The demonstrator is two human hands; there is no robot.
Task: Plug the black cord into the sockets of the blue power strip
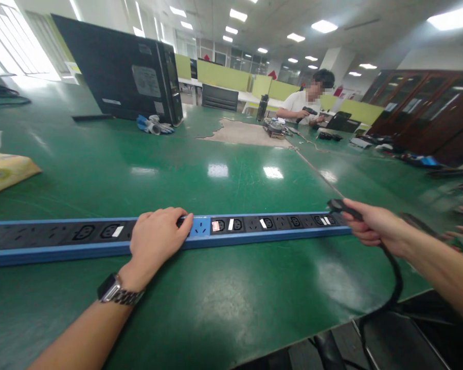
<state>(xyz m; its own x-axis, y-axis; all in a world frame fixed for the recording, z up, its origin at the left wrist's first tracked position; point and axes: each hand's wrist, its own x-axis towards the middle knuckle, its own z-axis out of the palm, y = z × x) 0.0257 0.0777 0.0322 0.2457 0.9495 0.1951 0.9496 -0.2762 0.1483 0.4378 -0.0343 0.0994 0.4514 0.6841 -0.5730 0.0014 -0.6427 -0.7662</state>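
Note:
A long blue power strip [235, 237] with black sockets lies across the green table in front of me. My left hand [156, 239], with a watch on its wrist, is wrapped over the strip's middle, beside a blue socket. The undersides of its fingers are hidden. My right hand [374, 223] grips a black power plug [335, 205] close to the strip's right end. The plug's prongs point left and are blurred; I cannot tell whether it touches the strip. From that hand a thick black cord [396, 277] curves down past the table edge. White stickers mark several sockets.
A black computer tower [139, 77] stands at the back left, with gloves [154, 125] beside it. Across the table [170, 180], a person [299, 105] holds a dark tool near a cardboard sheet [239, 133] and a bottle [262, 107]. Other hands show at the right edge.

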